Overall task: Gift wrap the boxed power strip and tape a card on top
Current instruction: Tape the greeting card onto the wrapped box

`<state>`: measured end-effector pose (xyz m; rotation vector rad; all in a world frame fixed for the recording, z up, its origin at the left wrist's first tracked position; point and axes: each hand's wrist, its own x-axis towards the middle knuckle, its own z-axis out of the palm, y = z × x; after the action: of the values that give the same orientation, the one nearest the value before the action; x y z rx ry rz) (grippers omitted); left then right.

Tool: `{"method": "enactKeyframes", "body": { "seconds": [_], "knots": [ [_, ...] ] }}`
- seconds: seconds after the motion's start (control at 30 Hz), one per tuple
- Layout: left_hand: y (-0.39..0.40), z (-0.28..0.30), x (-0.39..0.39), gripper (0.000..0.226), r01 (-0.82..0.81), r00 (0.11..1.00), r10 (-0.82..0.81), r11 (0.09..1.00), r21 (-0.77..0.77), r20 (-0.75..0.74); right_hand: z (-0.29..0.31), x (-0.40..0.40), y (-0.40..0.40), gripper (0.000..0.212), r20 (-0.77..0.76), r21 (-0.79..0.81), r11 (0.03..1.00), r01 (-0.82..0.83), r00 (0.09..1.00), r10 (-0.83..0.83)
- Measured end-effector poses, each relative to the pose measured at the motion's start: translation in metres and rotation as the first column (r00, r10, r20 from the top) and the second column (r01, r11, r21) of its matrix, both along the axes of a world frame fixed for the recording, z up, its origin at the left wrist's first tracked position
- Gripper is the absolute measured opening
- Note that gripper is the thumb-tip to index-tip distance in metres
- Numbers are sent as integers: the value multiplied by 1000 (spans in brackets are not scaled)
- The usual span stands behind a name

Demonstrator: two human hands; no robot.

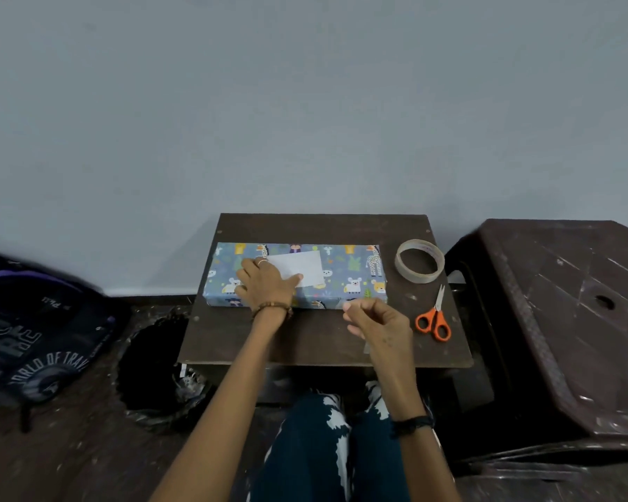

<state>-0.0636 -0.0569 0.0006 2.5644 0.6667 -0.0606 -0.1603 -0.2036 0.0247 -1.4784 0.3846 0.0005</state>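
The boxed power strip, wrapped in blue paper printed with animals, lies across the back half of a small dark table. A white card lies on top of it, slightly tilted. My left hand rests flat on the box, its thumb pressing the card's lower left part. In front of the box's right half hovers my right hand, fingers curled and thumb and forefinger pinched. A pale clear strip of tape seems to hang from it.
A tape roll lies at the table's right, with orange-handled scissors just in front of it. A dark plastic stool stands at the right. A black bin and a backpack sit on the floor at the left.
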Motion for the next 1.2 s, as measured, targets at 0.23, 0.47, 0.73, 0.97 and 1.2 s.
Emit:
{"method": "enactKeyframes", "body": {
  "seconds": [0.23, 0.47, 0.73, 0.97, 1.2],
  "knots": [
    [16, 4, 7, 33, 2, 997, 40, 865, -502, 73, 10, -5, 5, 12, 11, -67, 998, 7, 1000, -7],
    [-1, 50, -66, 20, 115, 980, 119, 324, -939, 161, 44, -11, 4, 17, 137, -262, 965, 12, 990, 25],
    [-8, 110, -132, 30, 327, 939, 46, 184, -927, 341, 88, -36, 5, 14, 293, -369, 929, 24, 952, 92],
    [-10, 130, -151, 24, 349, 927, 49, 242, -905, 371, 111, -52, 3, 18, 290, -352, 933, -69, 940, 179],
    [-15, 140, -162, 23, 346, 928, 51, 246, -905, 369, 124, -64, -2, 16, 229, -323, 932, -163, 942, 244]
  ]
}}
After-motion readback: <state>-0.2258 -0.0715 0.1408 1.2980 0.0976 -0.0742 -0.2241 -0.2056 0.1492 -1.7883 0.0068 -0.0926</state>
